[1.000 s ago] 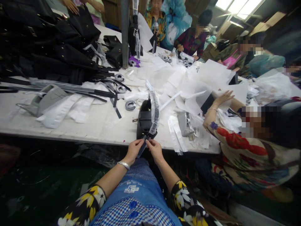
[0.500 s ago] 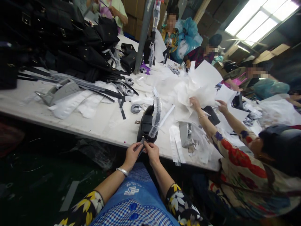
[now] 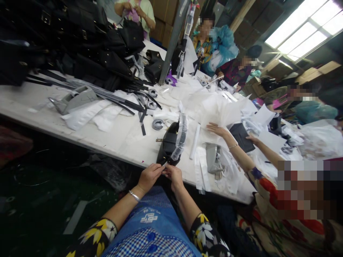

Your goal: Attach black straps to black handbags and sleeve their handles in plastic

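Observation:
A small black handbag stands on the near edge of the white table, its handle wrapped in clear plastic. At its near end my left hand is closed in a pinch, the fingertips on the end of a film-covered strap beside a metal fitting. My right hand is closed against the same spot, its fingers curled around the strap. Most of the strap is hidden by the fingers. A zip pull sticks out from the bag's left side.
Left on the table are a grey tape dispenser, black straps and a pile of black bags. A second dispenser and white paper lie right. A co-worker's hand reaches over the paper. A metal post rises behind.
My view has shifted slightly. My fingers have closed tighter over the strap, which shows less now. The co-worker on the right has moved one hand to a black panel.

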Demonstrator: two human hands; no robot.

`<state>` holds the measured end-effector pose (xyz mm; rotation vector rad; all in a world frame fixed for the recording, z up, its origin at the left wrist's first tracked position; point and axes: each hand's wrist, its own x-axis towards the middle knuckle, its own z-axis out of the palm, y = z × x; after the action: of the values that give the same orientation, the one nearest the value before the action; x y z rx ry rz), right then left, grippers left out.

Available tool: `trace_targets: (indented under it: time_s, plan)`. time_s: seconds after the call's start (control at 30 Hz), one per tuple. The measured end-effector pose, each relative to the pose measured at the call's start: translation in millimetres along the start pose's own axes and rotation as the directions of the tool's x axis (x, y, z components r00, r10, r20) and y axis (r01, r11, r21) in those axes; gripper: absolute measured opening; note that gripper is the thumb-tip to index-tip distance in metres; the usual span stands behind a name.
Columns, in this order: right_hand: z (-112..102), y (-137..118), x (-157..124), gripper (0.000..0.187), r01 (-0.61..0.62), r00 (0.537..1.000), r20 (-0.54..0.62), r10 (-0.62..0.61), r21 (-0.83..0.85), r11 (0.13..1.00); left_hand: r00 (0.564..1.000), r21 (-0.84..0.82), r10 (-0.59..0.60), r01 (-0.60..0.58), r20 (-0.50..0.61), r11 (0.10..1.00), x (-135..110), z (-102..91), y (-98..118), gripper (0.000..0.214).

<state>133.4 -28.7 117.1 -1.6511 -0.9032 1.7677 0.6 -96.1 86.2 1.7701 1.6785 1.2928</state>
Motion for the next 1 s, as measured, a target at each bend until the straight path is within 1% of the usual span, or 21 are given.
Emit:
trace_targets:
  time_s: [0.07, 0.1, 0.2, 0.27, 0.37, 0.4, 0.43, 0.47, 0.5, 0.53, 0.57, 0.6, 0.63, 0.67, 0.73, 0.77, 0.83, 0.87, 0.9, 0.97, 1.0]
  plan:
    - [-2.1, -3.1, -2.9, 0.043, -0.006, 0.999, 0.053, 0.007, -0.002, 1.000, 0.996, 0.046, 0.076, -0.077, 0.038, 0.996, 2.7, -2.9, -3.8, 0.027]
    - [-3.0, -4.1, -4.0, 0.047, 0.013, 0.997, 0.083, -0.011, -0.025, 1.000, 0.993, 0.064, 0.107, -0.111, 0.056, 0.992, 4.2, -3.8, -4.9, 0.028]
    - [-4.6, -3.5, -5.1, 0.045, 0.125, 0.985, 0.135, -0.107, -0.130, 0.984, 0.975, 0.093, 0.187, -0.199, 0.122, 0.976, 5.0, -5.0, -3.5, 0.026]
    - [-4.9, -1.2, -3.8, 0.042, 0.178, 0.978, 0.138, -0.155, -0.175, 0.968, 0.966, 0.106, 0.209, -0.226, 0.155, 0.968, -1.0, -7.0, 0.7, 0.028]
    - [-6.3, 0.2, -0.9, 0.040, 0.174, 0.980, 0.128, -0.152, -0.182, 0.968, 0.957, 0.091, 0.201, -0.224, 0.210, 0.970, -19.9, -17.7, 8.4, 0.030]
    - [-7.3, -0.5, -0.2, 0.040, 0.165, 0.981, 0.128, -0.143, -0.183, 0.969, 0.953, 0.064, 0.188, -0.208, 0.236, 0.976, -26.4, -23.4, 10.8, 0.030]
    - [-8.6, -1.6, 0.4, 0.040, 0.156, 0.983, 0.130, -0.133, -0.184, 0.970, 0.957, 0.030, 0.154, -0.166, 0.247, 0.986, -31.3, -29.5, 13.1, 0.029]
    - [-10.1, -3.1, 0.8, 0.040, 0.151, 0.983, 0.136, -0.127, -0.187, 0.971, 0.969, 0.000, 0.091, -0.094, 0.231, 0.996, -33.6, -35.3, 15.2, 0.028]
    - [-11.4, -4.5, 1.1, 0.039, 0.154, 0.981, 0.144, -0.127, -0.191, 0.969, 0.983, -0.022, -0.005, 0.009, 0.184, 1.000, -32.8, -39.9, 17.2, 0.027]
    - [-12.4, -5.7, 1.3, 0.039, 0.163, 0.979, 0.153, -0.134, -0.196, 0.967, 0.983, -0.047, -0.134, 0.141, 0.123, 0.989, -28.8, -42.7, 19.0, 0.026]
    - [-12.8, -6.4, 1.3, 0.039, 0.176, 0.976, 0.160, -0.145, -0.202, 0.964, 0.957, -0.090, -0.280, 0.286, 0.071, 0.954, -22.0, -43.2, 20.5, 0.026]
    - [-12.4, -6.4, 1.3, 0.040, 0.192, 0.973, 0.165, -0.159, -0.207, 0.959, 0.910, -0.142, -0.411, 0.414, 0.054, 0.899, -13.6, -41.2, 21.8, 0.027]
    - [-11.2, -5.8, 1.0, 0.041, 0.210, 0.970, 0.169, -0.176, -0.213, 0.954, 0.858, -0.197, -0.507, 0.513, 0.083, 0.835, -4.6, -36.8, 23.0, 0.029]
    - [-9.3, -4.6, 0.7, 0.042, 0.228, 0.966, 0.174, -0.192, -0.220, 0.949, 0.814, -0.242, -0.561, 0.580, 0.149, 0.777, 3.5, -30.6, 24.1, 0.033]
    - [-5.7, -1.7, 0.5, 0.042, 0.266, 0.957, 0.186, -0.225, -0.239, 0.934, 0.743, -0.320, -0.600, 0.669, 0.297, 0.671, 13.8, -16.2, 26.4, 0.042]
    - [-5.7, -0.6, 0.9, 0.041, 0.286, 0.952, 0.189, -0.242, -0.254, 0.924, 0.712, -0.348, -0.613, 0.702, 0.342, 0.621, 15.2, -9.6, 27.4, 0.047]
    - [-14.1, -1.6, 3.4, 0.037, 0.319, 0.945, 0.177, -0.276, -0.295, 0.901, 0.650, -0.382, -0.661, 0.758, 0.374, 0.529, 12.3, -0.8, 28.1, 0.054]
    - [-24.6, -4.4, 5.5, 0.035, 0.331, 0.943, 0.150, -0.298, -0.319, 0.888, 0.622, -0.386, -0.688, 0.779, 0.374, 0.494, 9.4, 1.2, 27.7, 0.056]
    - [-40.2, -8.8, 8.3, 0.033, 0.340, 0.940, 0.101, -0.325, -0.345, 0.875, 0.605, -0.383, -0.709, 0.790, 0.363, 0.478, 6.5, 2.0, 27.0, 0.058]
    - [-86.2, -22.6, 16.3, 0.032, 0.339, 0.916, -0.065, -0.395, -0.397, 0.853, 0.601, -0.372, -0.725, 0.792, 0.336, 0.484, 2.1, 1.8, 25.0, 0.059]
    - [-115.0, -31.3, 22.1, 0.034, 0.328, 0.886, -0.174, -0.430, -0.421, 0.846, 0.596, -0.373, -0.733, 0.795, 0.329, 0.479, 1.0, 1.6, 24.0, 0.059]
